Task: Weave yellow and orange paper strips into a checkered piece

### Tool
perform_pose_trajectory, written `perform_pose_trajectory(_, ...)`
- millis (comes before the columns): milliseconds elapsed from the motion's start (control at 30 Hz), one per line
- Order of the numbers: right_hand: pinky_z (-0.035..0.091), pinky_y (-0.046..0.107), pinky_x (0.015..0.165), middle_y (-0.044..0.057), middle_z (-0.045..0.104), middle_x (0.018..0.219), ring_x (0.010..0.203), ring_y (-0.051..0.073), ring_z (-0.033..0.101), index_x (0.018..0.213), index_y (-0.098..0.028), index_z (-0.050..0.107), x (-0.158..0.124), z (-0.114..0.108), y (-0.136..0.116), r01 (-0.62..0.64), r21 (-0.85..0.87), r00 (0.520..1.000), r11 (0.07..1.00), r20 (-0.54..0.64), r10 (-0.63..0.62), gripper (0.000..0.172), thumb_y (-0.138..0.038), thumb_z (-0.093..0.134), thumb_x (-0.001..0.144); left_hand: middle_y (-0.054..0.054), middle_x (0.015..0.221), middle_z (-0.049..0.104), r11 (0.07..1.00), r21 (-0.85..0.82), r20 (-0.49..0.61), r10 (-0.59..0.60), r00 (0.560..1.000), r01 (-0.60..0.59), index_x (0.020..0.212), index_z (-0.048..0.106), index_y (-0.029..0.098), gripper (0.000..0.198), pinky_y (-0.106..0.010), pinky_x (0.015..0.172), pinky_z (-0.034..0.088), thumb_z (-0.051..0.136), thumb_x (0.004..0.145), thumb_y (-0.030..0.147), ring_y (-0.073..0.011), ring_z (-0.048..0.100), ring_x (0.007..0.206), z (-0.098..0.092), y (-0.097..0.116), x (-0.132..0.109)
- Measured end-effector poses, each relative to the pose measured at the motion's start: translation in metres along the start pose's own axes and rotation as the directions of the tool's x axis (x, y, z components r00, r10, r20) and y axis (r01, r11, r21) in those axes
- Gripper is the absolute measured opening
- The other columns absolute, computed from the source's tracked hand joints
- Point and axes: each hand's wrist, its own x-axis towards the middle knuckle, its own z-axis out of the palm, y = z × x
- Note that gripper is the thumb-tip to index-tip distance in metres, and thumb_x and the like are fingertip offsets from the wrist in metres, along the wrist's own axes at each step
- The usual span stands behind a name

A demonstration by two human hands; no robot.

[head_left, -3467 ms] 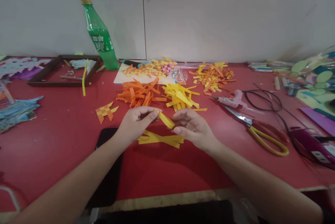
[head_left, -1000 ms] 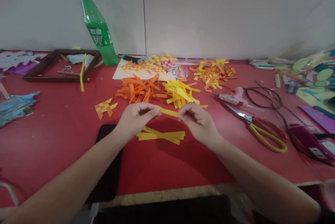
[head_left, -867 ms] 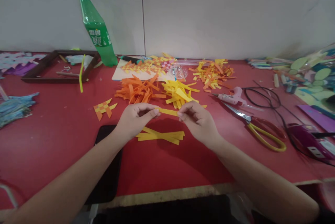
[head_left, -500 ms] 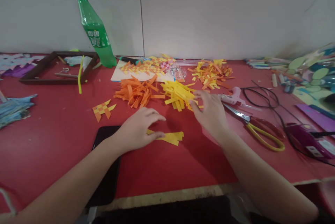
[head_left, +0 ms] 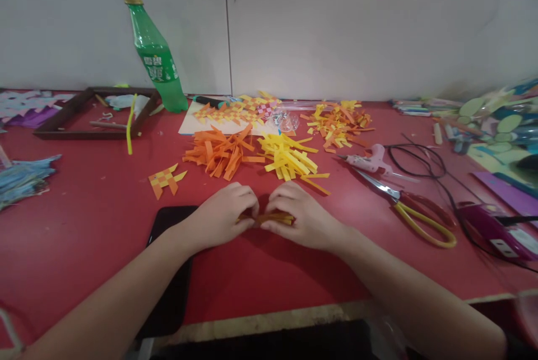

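Observation:
My left hand (head_left: 225,217) and my right hand (head_left: 296,218) rest side by side on the red table (head_left: 84,225). Their curled fingers pinch a small bundle of yellow paper strips (head_left: 273,218), most of which they hide. Just behind the hands lie a heap of orange strips (head_left: 218,151) and a heap of yellow strips (head_left: 288,157). A small woven orange and yellow piece (head_left: 165,179) lies to the left.
A black phone (head_left: 170,270) lies under my left forearm. To the right are yellow-handled scissors (head_left: 414,211), a pink glue gun (head_left: 370,161), black cable and a purple device (head_left: 498,228). A green bottle (head_left: 154,54), a wooden frame (head_left: 90,113) and woven sheets stand at the back.
I held one yellow strip up between both hands, then laid it down. My right hand reached to the yellow heap and came back. Both hands now grip the bundle on the table.

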Motion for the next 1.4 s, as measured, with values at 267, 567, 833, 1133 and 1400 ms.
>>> perform_pose_trajectory(267,0.041,0.028,0.071,0.003,0.061,0.076,0.076,0.015,0.053,0.079,-0.017,0.063,-0.001,0.000,0.005,-0.043,0.116,0.998,0.992,-0.030,0.047,0.014,-0.024,0.060,0.091,0.000,0.082,0.065,0.980,-0.171,-0.066,-0.117,0.991,0.104,0.086,0.060,0.019,0.005,-0.026,0.065,0.040,0.062,0.087,0.023,-0.0162,0.058,0.075,0.001,0.000,-0.001)
perform_pose_trajectory(567,0.050,0.024,0.062,-0.002,0.065,0.074,0.066,0.013,0.066,0.104,-0.022,0.055,-0.003,-0.003,0.009,-0.258,0.636,0.888,0.727,-0.141,0.438,0.016,-0.024,0.058,0.088,0.002,0.075,0.066,0.940,-0.303,-0.331,-0.258,0.908,0.157,0.080,0.062,0.020,0.021,-0.024,0.063,0.041,0.060,0.089,0.039,-0.0138,0.059,0.069,-0.001,-0.001,-0.001)
perform_pose_trajectory(833,0.054,0.022,0.072,0.005,0.075,0.098,0.084,0.013,0.070,0.106,-0.020,0.070,-0.006,-0.006,-0.004,-0.087,0.588,0.996,0.804,0.060,0.064,0.028,-0.011,0.053,0.086,0.000,0.081,0.065,0.811,-0.549,-0.402,-0.467,0.787,0.201,0.084,0.059,0.019,0.023,-0.025,0.064,0.047,0.066,0.082,0.042,-0.0154,0.062,0.072,0.000,-0.012,0.003)
perform_pose_trajectory(1133,0.046,0.022,0.058,0.001,0.066,0.070,0.061,0.010,0.059,0.083,-0.019,0.072,-0.002,0.001,0.000,-0.027,0.232,0.962,0.972,-0.259,0.088,0.008,-0.022,0.065,0.086,0.000,0.085,0.068,0.868,-0.465,-0.302,-0.340,0.891,0.173,0.088,0.065,0.020,0.014,-0.025,0.069,0.049,0.062,0.086,0.034,-0.0149,0.062,0.075,0.000,0.001,0.003)
perform_pose_trajectory(1400,0.050,0.031,0.083,0.007,0.058,0.097,0.093,0.017,0.059,0.083,-0.019,0.066,-0.001,0.004,0.001,0.003,0.119,0.931,0.993,-0.364,0.041,0.003,-0.021,0.065,0.085,-0.003,0.089,0.073,0.816,-0.573,-0.170,-0.212,0.962,0.079,0.091,0.068,0.018,0.011,-0.026,0.075,0.052,0.062,0.085,0.024,-0.0163,0.068,0.082,0.004,0.001,0.002)
